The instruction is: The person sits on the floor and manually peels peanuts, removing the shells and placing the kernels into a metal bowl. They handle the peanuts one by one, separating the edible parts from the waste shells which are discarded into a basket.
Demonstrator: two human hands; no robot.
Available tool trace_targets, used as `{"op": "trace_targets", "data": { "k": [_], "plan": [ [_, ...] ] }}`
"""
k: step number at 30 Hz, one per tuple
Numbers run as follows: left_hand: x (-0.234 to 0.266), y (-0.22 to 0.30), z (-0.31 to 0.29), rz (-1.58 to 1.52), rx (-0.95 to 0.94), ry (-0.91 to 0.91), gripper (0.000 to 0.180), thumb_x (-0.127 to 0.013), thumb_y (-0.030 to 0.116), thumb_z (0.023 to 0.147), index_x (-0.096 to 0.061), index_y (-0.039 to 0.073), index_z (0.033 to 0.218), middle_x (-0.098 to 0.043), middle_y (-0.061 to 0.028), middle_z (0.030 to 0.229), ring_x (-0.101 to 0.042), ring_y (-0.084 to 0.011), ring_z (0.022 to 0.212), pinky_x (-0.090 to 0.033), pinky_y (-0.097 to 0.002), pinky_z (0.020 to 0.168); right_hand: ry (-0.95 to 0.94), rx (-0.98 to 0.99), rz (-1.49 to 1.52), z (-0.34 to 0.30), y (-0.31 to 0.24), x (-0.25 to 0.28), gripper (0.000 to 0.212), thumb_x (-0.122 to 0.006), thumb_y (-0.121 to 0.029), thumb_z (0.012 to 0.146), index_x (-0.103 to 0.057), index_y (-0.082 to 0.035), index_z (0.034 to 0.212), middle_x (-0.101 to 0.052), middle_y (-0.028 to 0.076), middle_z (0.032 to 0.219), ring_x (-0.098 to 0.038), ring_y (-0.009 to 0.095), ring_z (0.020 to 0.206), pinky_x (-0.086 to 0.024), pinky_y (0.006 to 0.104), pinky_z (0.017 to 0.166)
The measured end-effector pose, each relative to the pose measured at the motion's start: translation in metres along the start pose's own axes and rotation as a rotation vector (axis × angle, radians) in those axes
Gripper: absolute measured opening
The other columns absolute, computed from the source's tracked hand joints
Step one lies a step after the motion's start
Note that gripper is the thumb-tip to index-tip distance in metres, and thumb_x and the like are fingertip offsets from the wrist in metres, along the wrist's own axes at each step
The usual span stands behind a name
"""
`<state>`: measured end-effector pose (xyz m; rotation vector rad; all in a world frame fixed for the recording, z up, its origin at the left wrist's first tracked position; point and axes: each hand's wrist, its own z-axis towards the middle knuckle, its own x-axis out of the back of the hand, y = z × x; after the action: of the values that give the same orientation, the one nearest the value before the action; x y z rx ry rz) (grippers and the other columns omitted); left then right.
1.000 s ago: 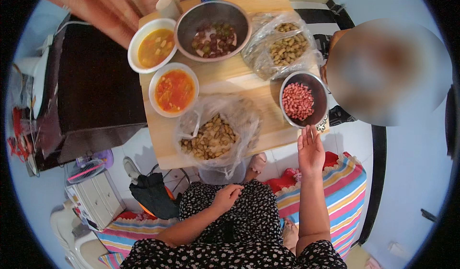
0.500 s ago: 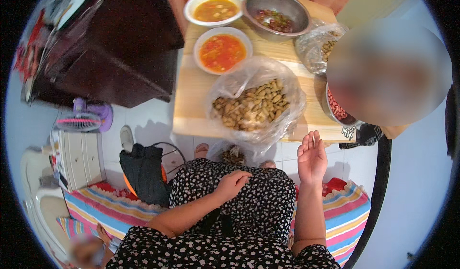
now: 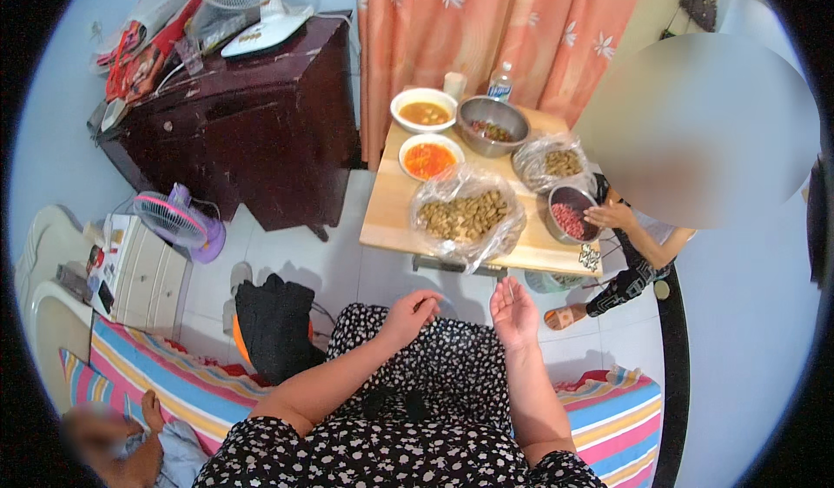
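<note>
Both your hands hold nothing: left hand [image 3: 410, 312] loosely curled on your lap, right hand [image 3: 514, 312] spread flat, resting, the bag [image 3: 466, 217] of nuts just ahead on the table [image 3: 388, 219].

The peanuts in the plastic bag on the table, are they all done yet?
Not by the look of it. The clear plastic bag of pale nuts lies open, full. Both the left hand and right hand are empty, off the wooden table. A metal bowl of pink kernels holds some.
</note>
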<state>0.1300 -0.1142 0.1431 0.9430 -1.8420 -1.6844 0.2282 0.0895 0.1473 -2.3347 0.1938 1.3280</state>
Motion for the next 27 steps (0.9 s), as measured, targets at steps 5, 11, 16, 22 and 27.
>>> {"op": "trace_targets", "data": {
  "k": [5,11,16,22,27],
  "plan": [
    [-0.007,-0.01,0.014,0.007,-0.002,-0.033,0.018,-0.047,0.011,0.089,-0.057,0.003,0.101,-0.057,-0.0012,0.077,-0.05,-0.0064,0.064,-0.043,-0.0192,0.058,0.02,0.04,-0.043,0.005,-0.013,0.011,0.019,-0.046,-0.021,0.089,-0.054,-0.01,0.102,-0.06,0.002,0.095,-0.057,0.016,0.089,-0.047,0.0304,0.076],
    [-0.014,-0.053,0.025,0.028,0.172,-0.065,0.022,-0.045,0.014,0.09,-0.056,0.001,0.104,-0.059,-0.0043,0.08,-0.053,-0.0091,0.067,-0.044,-0.0225,0.063,0.159,-0.068,-0.047,0.018,0.002,0.029,0.016,-0.047,-0.02,0.089,-0.054,-0.01,0.1,-0.062,0.0,0.092,-0.059,0.015,0.083,-0.047,0.0277,0.073],
    [-0.031,-0.072,0.049,0.054,0.184,-0.069,0.023,-0.045,0.016,0.09,-0.057,0.001,0.103,-0.059,-0.0047,0.08,-0.054,-0.0093,0.066,-0.045,-0.0231,0.06,0.197,-0.096,-0.002,0.018,-0.004,0.034,0.018,-0.048,-0.019,0.089,-0.054,-0.009,0.102,-0.061,0.002,0.092,-0.058,0.015,0.082,-0.047,0.0271,0.071],
    [-0.056,-0.09,0.069,-0.097,0.212,-0.089,0.021,-0.046,0.013,0.09,-0.056,0.002,0.105,-0.058,-0.0029,0.082,-0.052,-0.0074,0.065,-0.045,-0.0221,0.059,0.154,-0.029,-0.039,-0.02,-0.038,0.048,0.017,-0.046,-0.018,0.088,-0.053,-0.008,0.101,-0.061,0.004,0.088,-0.059,0.017,0.08,-0.049,0.0284,0.069],
    [-0.056,-0.111,0.053,-0.151,0.286,-0.098,0.023,-0.044,0.014,0.091,-0.056,0.002,0.106,-0.059,-0.002,0.083,-0.053,-0.0072,0.065,-0.045,-0.0214,0.059,0.194,0.033,-0.002,-0.041,-0.037,0.072,0.017,-0.048,-0.017,0.089,-0.054,-0.007,0.101,-0.061,0.003,0.085,-0.058,0.015,0.077,-0.048,0.025,0.064]
  ]
}}
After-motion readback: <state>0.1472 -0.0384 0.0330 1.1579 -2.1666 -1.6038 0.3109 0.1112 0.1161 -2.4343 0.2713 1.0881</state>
